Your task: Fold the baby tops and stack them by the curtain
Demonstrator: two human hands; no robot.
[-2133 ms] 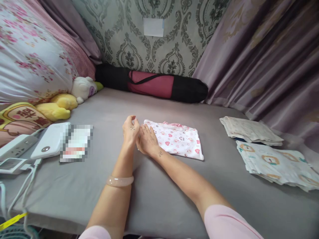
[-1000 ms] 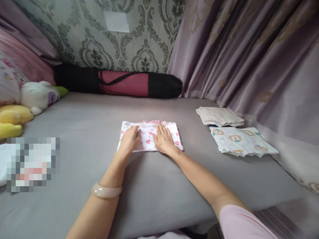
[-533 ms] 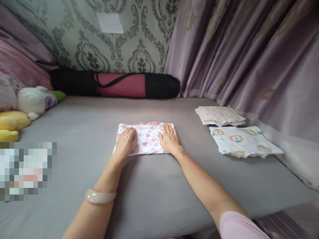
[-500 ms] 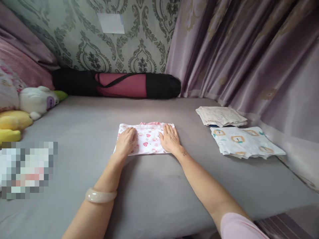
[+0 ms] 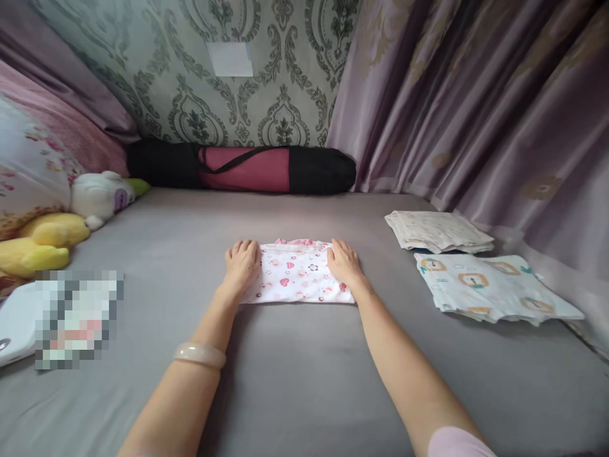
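A folded white cloth (image 5: 295, 279) with pink hearts and small flower prints lies on the bed, a strip of pink ruffle showing at its far edge. Across its left edge rests my left hand (image 5: 243, 261), palm down and open, fingers slightly bent and partly beyond the cloth. My right hand (image 5: 346, 261) lies palm down over the right edge, also open, its thumb on the print. The undersides of both hands are hidden.
Two piles of folded cloth sit on the right: a pale one (image 5: 438, 230) and a lion-print one (image 5: 495, 285). On the left are plush toys (image 5: 57, 230), a white object (image 5: 23, 317) and a blurred item (image 5: 80, 320). A long black-and-red bag (image 5: 242, 169) lies along the wall.
My hands have slid apart, outward from the cloth's top to its left and right edges. More of the print shows between them. The view has shifted slightly.
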